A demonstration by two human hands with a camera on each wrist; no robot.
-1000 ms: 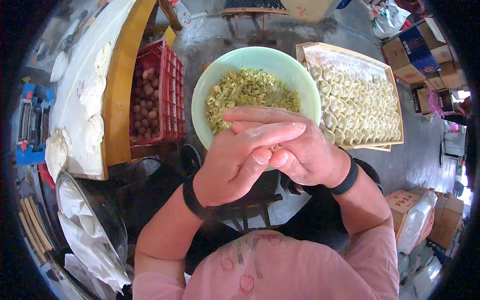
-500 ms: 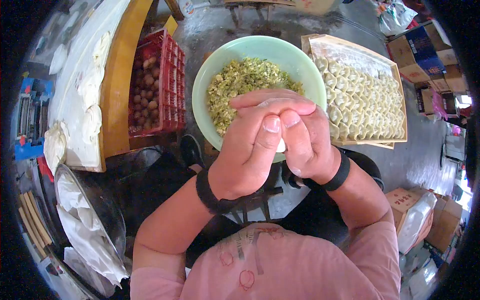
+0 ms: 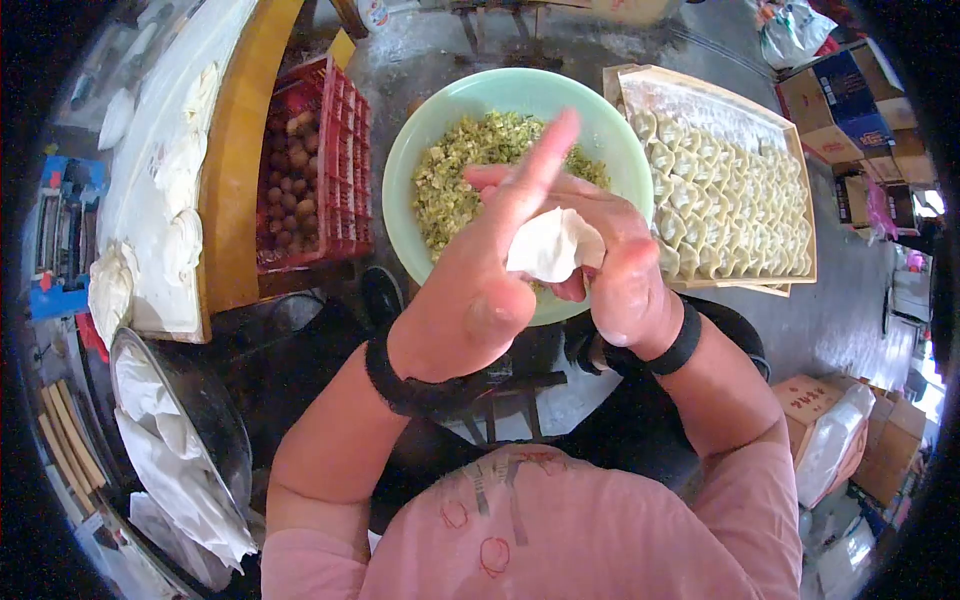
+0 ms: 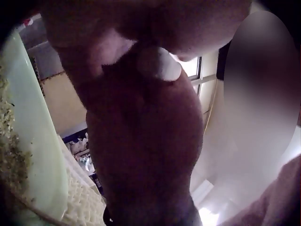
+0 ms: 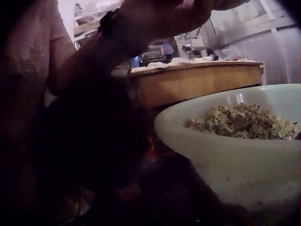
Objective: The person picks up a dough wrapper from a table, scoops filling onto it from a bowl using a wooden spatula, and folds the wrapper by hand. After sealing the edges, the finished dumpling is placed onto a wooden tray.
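Observation:
A white dumpling (image 3: 553, 245) sits between the two hands, over the near rim of a pale green bowl (image 3: 400, 230) of chopped green filling (image 3: 480, 140). My right hand (image 3: 632, 275) holds it in curled fingers, the thumb beside its right edge. My left hand (image 3: 470, 290) lies against its left side, index finger raised straight and thumb lifted off; its other fingers are partly hidden behind the dumpling. In the left wrist view the dumpling (image 4: 162, 64) shows as a pale rounded edge between the dark hands. The bowl (image 5: 225, 155) fills the right of the right wrist view.
A wooden tray (image 3: 797, 150) with rows of shaped dumplings (image 3: 715, 200) stands right of the bowl. To the left are a red crate (image 3: 345, 170) of round brown things and a floury table (image 3: 150, 230) with dough pieces. A metal basin (image 3: 230, 440) with white cloth stands nearer.
The hands were clasped with both thumbs together over the dumpling. Now the thumbs have parted and the left index finger has lifted, showing the dumpling.

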